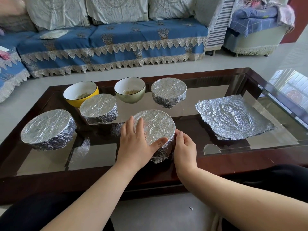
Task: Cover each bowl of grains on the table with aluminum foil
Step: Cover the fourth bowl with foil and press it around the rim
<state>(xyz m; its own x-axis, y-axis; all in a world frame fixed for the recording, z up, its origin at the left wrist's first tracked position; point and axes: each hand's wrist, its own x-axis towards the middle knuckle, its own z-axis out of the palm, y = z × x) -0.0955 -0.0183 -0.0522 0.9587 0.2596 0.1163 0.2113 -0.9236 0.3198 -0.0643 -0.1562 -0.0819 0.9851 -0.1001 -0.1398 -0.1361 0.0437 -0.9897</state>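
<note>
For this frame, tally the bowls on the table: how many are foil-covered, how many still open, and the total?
Foil-covered bowls: 4 (front centre, front left, middle, back right)
Open bowls: 2 (yellow bowl, green bowl)
Total: 6 bowls

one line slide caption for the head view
Both hands press foil around the nearest bowl; yellow bowl and green bowl remain uncovered.
</note>
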